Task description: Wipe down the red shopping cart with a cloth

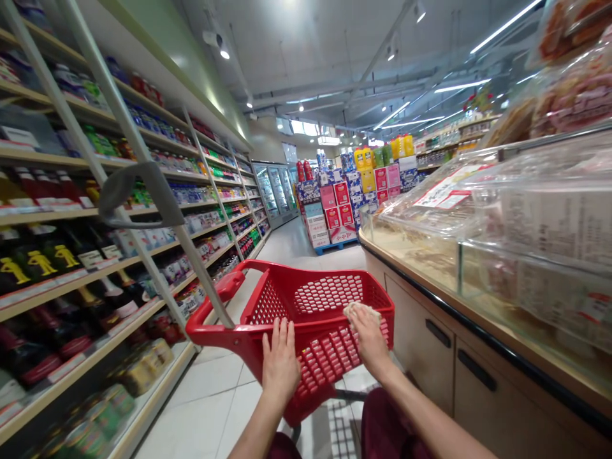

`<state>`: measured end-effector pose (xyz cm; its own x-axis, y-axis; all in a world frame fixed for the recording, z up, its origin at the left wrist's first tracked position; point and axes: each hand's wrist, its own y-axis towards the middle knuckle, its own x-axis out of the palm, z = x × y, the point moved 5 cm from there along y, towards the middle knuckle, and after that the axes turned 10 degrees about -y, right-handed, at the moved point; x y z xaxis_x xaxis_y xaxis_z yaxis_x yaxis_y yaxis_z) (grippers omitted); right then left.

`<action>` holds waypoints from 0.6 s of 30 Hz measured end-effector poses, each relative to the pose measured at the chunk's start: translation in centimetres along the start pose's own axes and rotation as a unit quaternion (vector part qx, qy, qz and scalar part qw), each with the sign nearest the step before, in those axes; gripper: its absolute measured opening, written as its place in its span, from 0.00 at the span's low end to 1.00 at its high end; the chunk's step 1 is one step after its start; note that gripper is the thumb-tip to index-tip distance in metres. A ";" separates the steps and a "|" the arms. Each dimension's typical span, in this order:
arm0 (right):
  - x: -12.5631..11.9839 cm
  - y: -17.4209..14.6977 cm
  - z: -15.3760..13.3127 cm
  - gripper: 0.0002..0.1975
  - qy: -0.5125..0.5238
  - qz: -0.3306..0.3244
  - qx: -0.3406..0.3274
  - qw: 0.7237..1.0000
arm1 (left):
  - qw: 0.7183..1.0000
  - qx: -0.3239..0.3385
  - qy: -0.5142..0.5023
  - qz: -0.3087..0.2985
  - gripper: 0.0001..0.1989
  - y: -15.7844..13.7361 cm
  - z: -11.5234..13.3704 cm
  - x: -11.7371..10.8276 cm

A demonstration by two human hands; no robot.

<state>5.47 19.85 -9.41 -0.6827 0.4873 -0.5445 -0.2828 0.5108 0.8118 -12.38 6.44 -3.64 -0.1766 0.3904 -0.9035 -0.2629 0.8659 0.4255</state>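
A red plastic shopping basket on wheels with perforated walls stands right in front of me. Its grey metal handle bars rise to a grey grip at the upper left. My left hand lies against the near side of the basket, fingers stretched out, with nothing in it. My right hand presses a pale cloth on the basket's near rim toward the right corner. Part of the cloth is hidden under the fingers. Inside, the visible part of the basket shows only its red walls.
Shelves of bottles and cans run along the left. A wooden counter with a clear display top and packaged food stands close on the right. Ahead, stacked drink cartons rest on a blue pallet, with glass-door coolers behind.
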 end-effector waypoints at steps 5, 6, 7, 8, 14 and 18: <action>-0.5 -0.4 2.0 0.24 -0.013 0.009 -0.004 1.000 | 1.000 0.016 -0.001 0.005 0.34 -0.2 -0.2 0.1; -0.8 -0.7 3.6 0.24 -0.032 0.016 0.035 0.999 | 1.000 0.014 -0.001 0.009 0.34 -0.2 0.0 0.0; -1.1 -0.9 4.8 0.24 -0.048 0.019 0.071 0.996 | 1.000 0.007 -0.001 0.013 0.34 -0.1 0.3 0.0; -1.2 -1.1 5.4 0.24 -0.058 0.019 0.096 0.994 | 1.000 -0.002 -0.003 0.017 0.34 -0.1 0.7 0.0; 0.0 -1.3 1.0 0.26 0.000 -0.028 -0.008 1.000 | 0.999 -0.002 -0.033 -0.011 0.35 -0.1 2.5 0.7; -0.4 -0.8 4.4 0.27 -0.013 -0.015 0.054 0.998 | 0.999 0.021 -0.030 -0.006 0.35 -0.3 2.4 0.9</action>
<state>8.92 22.38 -10.73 -0.6568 0.4891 -0.5740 -0.2265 0.5981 0.7688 -10.16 7.30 -4.71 -0.1162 0.3960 -0.9109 -0.2246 0.8829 0.4124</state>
